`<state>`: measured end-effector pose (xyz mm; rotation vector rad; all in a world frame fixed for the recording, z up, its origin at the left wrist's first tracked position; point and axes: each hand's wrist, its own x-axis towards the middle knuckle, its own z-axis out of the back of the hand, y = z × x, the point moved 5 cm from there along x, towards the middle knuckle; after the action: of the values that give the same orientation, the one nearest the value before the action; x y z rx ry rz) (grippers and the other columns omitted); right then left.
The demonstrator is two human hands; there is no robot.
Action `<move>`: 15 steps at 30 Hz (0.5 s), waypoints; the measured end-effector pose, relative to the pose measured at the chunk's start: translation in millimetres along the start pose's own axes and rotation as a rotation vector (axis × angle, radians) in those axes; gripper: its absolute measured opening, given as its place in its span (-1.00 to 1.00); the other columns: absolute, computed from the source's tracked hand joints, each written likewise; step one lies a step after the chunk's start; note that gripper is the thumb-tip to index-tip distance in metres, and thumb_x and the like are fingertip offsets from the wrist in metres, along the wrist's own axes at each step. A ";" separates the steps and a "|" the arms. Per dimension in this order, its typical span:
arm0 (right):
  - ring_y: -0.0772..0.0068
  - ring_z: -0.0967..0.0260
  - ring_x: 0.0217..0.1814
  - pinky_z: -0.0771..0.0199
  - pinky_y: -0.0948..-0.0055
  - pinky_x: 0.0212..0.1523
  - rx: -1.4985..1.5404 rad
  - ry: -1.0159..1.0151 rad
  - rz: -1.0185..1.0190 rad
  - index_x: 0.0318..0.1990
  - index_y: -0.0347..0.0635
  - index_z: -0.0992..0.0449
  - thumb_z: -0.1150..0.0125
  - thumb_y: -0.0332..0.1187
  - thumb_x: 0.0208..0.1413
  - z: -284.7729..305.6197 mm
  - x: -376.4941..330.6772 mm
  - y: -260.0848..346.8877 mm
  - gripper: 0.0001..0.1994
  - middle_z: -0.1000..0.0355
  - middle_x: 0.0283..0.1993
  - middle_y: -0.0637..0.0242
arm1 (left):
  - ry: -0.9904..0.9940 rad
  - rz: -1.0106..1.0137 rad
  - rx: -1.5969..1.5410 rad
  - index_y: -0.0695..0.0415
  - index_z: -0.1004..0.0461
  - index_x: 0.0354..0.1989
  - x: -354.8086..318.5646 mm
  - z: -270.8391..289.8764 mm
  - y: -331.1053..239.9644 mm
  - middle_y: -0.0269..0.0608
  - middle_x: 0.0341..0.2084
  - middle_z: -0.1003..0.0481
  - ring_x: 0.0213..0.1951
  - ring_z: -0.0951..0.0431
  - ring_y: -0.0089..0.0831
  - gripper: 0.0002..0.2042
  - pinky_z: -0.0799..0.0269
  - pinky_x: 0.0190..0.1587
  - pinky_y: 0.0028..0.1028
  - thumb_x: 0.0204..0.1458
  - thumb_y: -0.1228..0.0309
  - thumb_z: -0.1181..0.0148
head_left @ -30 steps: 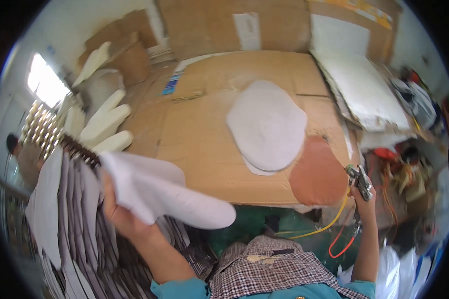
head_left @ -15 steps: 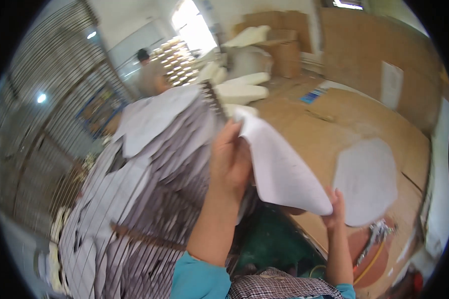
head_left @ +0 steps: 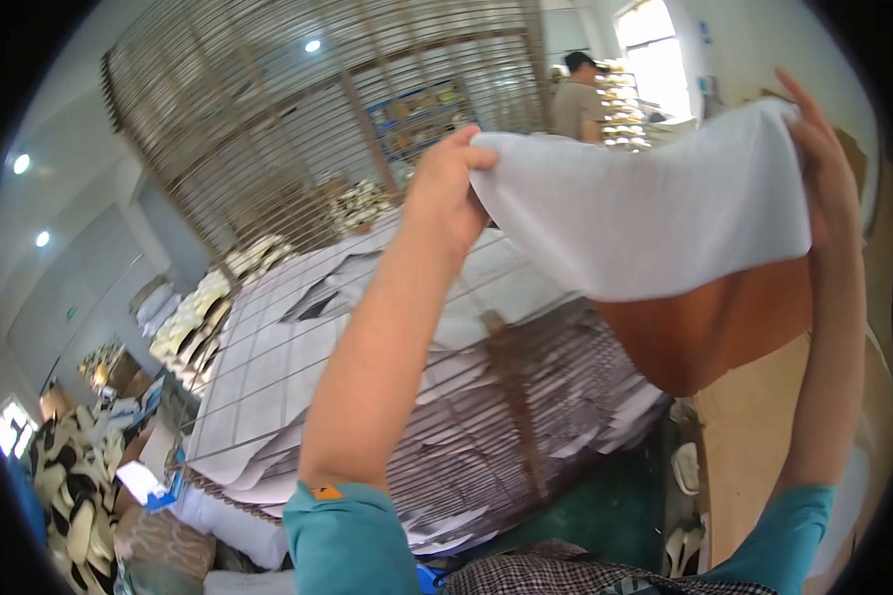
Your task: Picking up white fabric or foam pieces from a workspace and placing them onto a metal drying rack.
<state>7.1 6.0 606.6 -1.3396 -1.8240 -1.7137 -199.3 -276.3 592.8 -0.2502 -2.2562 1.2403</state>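
Note:
I hold a flat sheet of material (head_left: 655, 213) up in front of me, white on one face and orange-brown (head_left: 709, 332) on the other where its lower part folds down. My left hand (head_left: 446, 193) pinches its left edge. My right hand (head_left: 824, 164) grips its right edge with the fingers stretched along it. Below the sheet stands a wire rack (head_left: 407, 367) filled with many stacked white sheets.
A tall wire cage wall (head_left: 298, 129) rises behind the rack. Another person (head_left: 575, 94) stands far back near a bright window. A cardboard-covered table (head_left: 754, 436) lies at the lower right. Piles of white shoe-sole shapes (head_left: 193, 317) sit at the left.
My view has swung left from the table to the rack. Both hands have lifted the sheet and spread it out; earlier my left hand alone held it and the right held a tool.

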 end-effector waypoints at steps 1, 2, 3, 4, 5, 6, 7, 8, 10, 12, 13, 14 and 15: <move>0.53 -0.30 -0.11 -0.33 0.52 -0.03 -0.016 0.027 0.020 0.14 -0.13 -0.25 0.02 -0.46 -0.01 -14.5 19.1 -2.0 -0.53 -0.33 -0.10 0.28 | 0.016 -0.043 0.120 0.26 -0.20 0.01 1.7 19.1 -24.9 -0.07 -0.19 -0.37 -0.20 -0.43 -0.22 -0.54 -0.37 -0.08 -0.28 -0.15 0.63 -0.05; 0.55 -0.30 -0.11 -0.34 0.51 -0.03 -0.032 0.052 0.042 0.14 -0.10 -0.25 0.02 -0.43 0.01 -32.4 33.1 -2.2 -0.54 -0.35 -0.12 0.30 | -0.005 -0.078 0.156 0.27 -0.18 0.02 2.0 41.2 -52.5 -0.06 -0.18 -0.37 -0.19 -0.43 -0.26 -0.52 -0.38 -0.09 -0.31 -0.17 0.67 -0.03; 0.55 -0.30 -0.11 -0.34 0.51 -0.03 -0.026 0.070 0.043 0.14 -0.10 -0.25 0.02 -0.43 0.01 -48.2 42.4 0.2 -0.54 -0.35 -0.12 0.30 | -0.020 -0.089 0.153 0.27 -0.18 0.02 4.4 60.8 -73.8 -0.06 -0.18 -0.37 -0.19 -0.43 -0.26 -0.52 -0.38 -0.09 -0.31 -0.17 0.67 -0.03; 0.60 -0.31 -0.17 -0.37 0.58 -0.10 -0.096 0.079 0.034 0.16 -0.10 -0.21 0.03 -0.42 0.03 -66.6 52.0 -3.4 -0.53 -0.36 -0.19 0.32 | -0.108 -0.118 0.258 0.26 -0.16 0.04 4.5 87.8 -96.7 -0.04 -0.18 -0.37 -0.18 -0.43 -0.27 -0.51 -0.39 -0.11 -0.33 -0.16 0.68 -0.01; 0.64 -0.33 -0.22 -0.41 0.66 -0.16 -0.168 0.084 0.030 0.19 -0.09 -0.18 0.04 -0.41 0.05 -87.5 61.1 -11.4 -0.52 -0.37 -0.25 0.34 | -0.193 -0.144 0.362 0.26 -0.14 0.06 4.2 114.2 -117.8 -0.03 -0.18 -0.37 -0.17 -0.43 -0.27 -0.50 -0.40 -0.13 -0.36 -0.16 0.69 0.01; 0.64 -0.33 -0.22 -0.41 0.66 -0.16 -0.157 0.103 0.030 0.19 -0.09 -0.18 0.04 -0.41 0.05 -112.9 67.1 -19.1 -0.52 -0.37 -0.25 0.34 | -0.212 -0.153 0.363 0.26 -0.14 0.06 3.8 140.1 -136.9 -0.03 -0.18 -0.37 -0.17 -0.43 -0.27 -0.50 -0.40 -0.13 -0.36 -0.16 0.69 0.01; 0.63 -0.32 -0.21 -0.39 0.64 -0.15 -0.136 0.120 0.014 0.18 -0.08 -0.19 0.02 -0.40 0.04 -138.4 72.7 -27.0 -0.52 -0.37 -0.25 0.36 | -0.233 -0.152 0.406 0.25 -0.12 0.08 3.7 163.5 -154.6 -0.02 -0.18 -0.36 -0.17 -0.43 -0.28 -0.49 -0.42 -0.16 -0.39 -0.14 0.70 0.05; 0.61 -0.31 -0.20 -0.37 0.63 -0.13 -0.117 0.132 0.001 0.18 -0.08 -0.20 0.01 -0.39 0.02 -162.8 78.3 -34.1 -0.51 -0.36 -0.25 0.37 | -0.247 -0.149 0.448 0.25 -0.09 0.11 4.5 184.2 -171.3 -0.01 -0.17 -0.35 -0.16 -0.42 -0.28 -0.48 -0.43 -0.19 -0.41 -0.12 0.71 0.08; 0.54 -0.29 -0.13 -0.32 0.52 -0.04 -0.045 0.179 -0.071 0.12 -0.09 -0.28 -0.03 -0.43 -0.08 -219.0 91.8 -59.4 -0.51 -0.35 -0.15 0.34 | -0.276 -0.136 0.451 0.25 -0.09 0.11 21.0 244.7 -197.2 0.02 -0.15 -0.31 -0.19 -0.41 -0.28 -0.48 -0.42 -0.25 -0.40 -0.13 0.71 0.09; 0.47 -0.25 -0.17 -0.29 0.53 -0.06 -0.137 0.117 -0.185 0.11 -0.12 -0.24 -0.01 -0.49 -0.19 -287.0 102.6 -120.2 -0.44 -0.31 -0.21 0.34 | -0.382 -0.100 0.421 0.25 -0.10 0.11 47.0 323.3 -210.3 0.05 -0.12 -0.28 -0.24 -0.39 -0.29 -0.48 -0.40 -0.31 -0.36 -0.14 0.72 0.11; 0.37 -0.25 -0.15 -0.32 0.40 -0.07 -0.023 0.147 -0.226 0.10 -0.14 -0.23 0.01 -0.53 -0.23 -318.0 115.5 -157.3 -0.43 -0.28 -0.15 0.27 | -0.454 -0.096 0.382 0.25 -0.10 0.11 57.7 361.9 -216.1 0.06 -0.12 -0.27 -0.25 -0.39 -0.29 -0.47 -0.39 -0.32 -0.35 -0.14 0.72 0.12; 0.32 -0.25 -0.14 -0.35 0.30 -0.12 -0.002 0.177 -0.209 0.09 -0.14 -0.25 0.00 -0.56 -0.25 -350.5 124.4 -189.3 -0.42 -0.25 -0.11 0.21 | -0.541 -0.102 0.322 0.22 -0.11 0.11 69.1 396.5 -221.1 0.03 -0.13 -0.28 -0.24 -0.38 -0.28 -0.47 -0.39 -0.30 -0.34 -0.14 0.72 0.13; 0.32 -0.25 -0.15 -0.36 0.29 -0.17 0.031 0.142 -0.315 0.08 -0.17 -0.25 0.00 -0.57 -0.25 -386.8 118.0 -202.2 -0.43 -0.26 -0.15 0.17 | -0.619 -0.104 0.256 0.20 -0.12 0.12 78.5 427.7 -227.5 0.00 -0.13 -0.28 -0.23 -0.38 -0.26 -0.47 -0.40 -0.27 -0.32 -0.13 0.72 0.14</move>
<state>-351.7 -263.1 663.8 -0.9280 -2.0527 -1.8682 -475.9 -680.1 628.1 0.3967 -2.5177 1.7010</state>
